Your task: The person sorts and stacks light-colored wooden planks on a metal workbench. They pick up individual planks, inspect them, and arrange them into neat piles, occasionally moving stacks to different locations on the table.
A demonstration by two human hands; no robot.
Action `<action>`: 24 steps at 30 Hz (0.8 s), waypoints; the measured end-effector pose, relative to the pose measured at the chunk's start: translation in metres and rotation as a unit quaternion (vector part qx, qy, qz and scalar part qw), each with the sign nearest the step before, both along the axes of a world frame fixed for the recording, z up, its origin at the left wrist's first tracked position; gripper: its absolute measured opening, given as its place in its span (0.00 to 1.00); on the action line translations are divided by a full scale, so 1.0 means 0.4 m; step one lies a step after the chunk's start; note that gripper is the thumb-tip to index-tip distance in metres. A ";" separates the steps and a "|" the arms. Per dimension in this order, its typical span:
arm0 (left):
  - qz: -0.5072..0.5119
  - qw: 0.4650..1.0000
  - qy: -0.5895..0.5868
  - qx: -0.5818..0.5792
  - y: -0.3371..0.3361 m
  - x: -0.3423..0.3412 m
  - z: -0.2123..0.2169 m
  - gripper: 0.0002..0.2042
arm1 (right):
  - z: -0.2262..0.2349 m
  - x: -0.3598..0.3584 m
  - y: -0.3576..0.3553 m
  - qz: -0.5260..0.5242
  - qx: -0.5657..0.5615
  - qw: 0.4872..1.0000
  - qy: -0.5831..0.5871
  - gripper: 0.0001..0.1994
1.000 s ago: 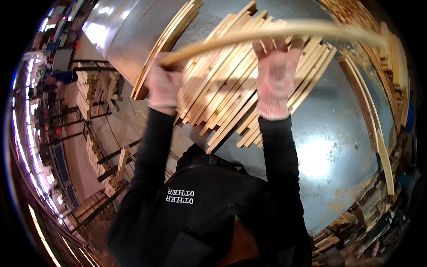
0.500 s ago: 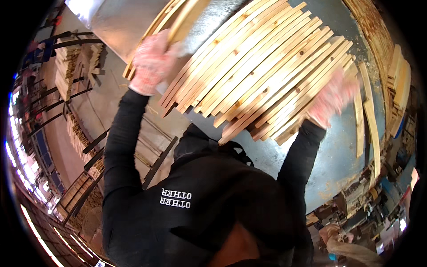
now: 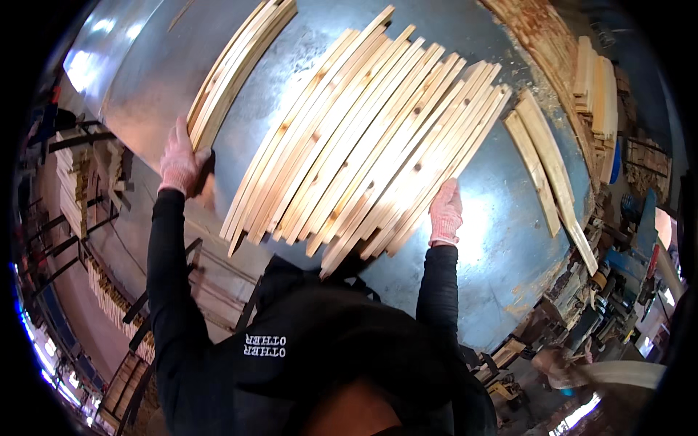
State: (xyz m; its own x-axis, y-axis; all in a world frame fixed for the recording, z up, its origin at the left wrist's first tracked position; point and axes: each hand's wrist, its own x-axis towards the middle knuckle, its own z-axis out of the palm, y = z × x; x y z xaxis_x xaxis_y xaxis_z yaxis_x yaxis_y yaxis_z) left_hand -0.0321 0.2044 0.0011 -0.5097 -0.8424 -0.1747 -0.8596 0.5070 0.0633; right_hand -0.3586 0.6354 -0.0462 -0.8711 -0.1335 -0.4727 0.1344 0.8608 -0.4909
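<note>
A broad batch of pale wooden strips (image 3: 349, 145) lies side by side across the metal table, slanting from near left to far right, their near ends uneven. To its left is a narrow bundle of several wooden strips (image 3: 236, 69), set apart by a gap. My left hand (image 3: 180, 161), in a pinkish knit glove, grips the near end of this bundle, fingers along its outer side. My right hand (image 3: 446, 214), gloved alike, lies against the right edge of the broad batch. Its fingers are extended and held together, wrapped round nothing.
The metal table (image 3: 494, 291) has a worn wooden edge (image 3: 545, 51) at the far right. Two loose strips (image 3: 542, 163) lie right of the batch. Beyond are stacked boards (image 3: 598, 94). Racks of wood pieces (image 3: 73, 182) stand on the floor at left.
My left hand has set the narrow bundle down on the table, left of the batch. My right hand has come from above the batch to its right edge. The view has shifted.
</note>
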 end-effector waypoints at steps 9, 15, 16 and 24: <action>0.154 0.854 0.465 0.178 0.711 -0.036 0.066 0.33 | 0.115 -0.485 -0.365 0.320 0.049 0.867 0.379 0.26; 0.576 0.458 0.462 0.494 0.804 0.033 0.048 0.24 | 0.026 -0.627 -0.513 0.382 0.266 0.828 0.313 0.36; 0.628 0.335 0.483 0.511 0.841 0.040 -0.011 0.27 | 0.014 -0.628 -0.505 0.394 0.252 0.817 0.336 0.36; 0.662 0.465 0.418 0.414 0.856 -0.131 -0.039 0.24 | 0.055 -0.614 -0.433 0.453 -0.060 0.838 0.298 0.27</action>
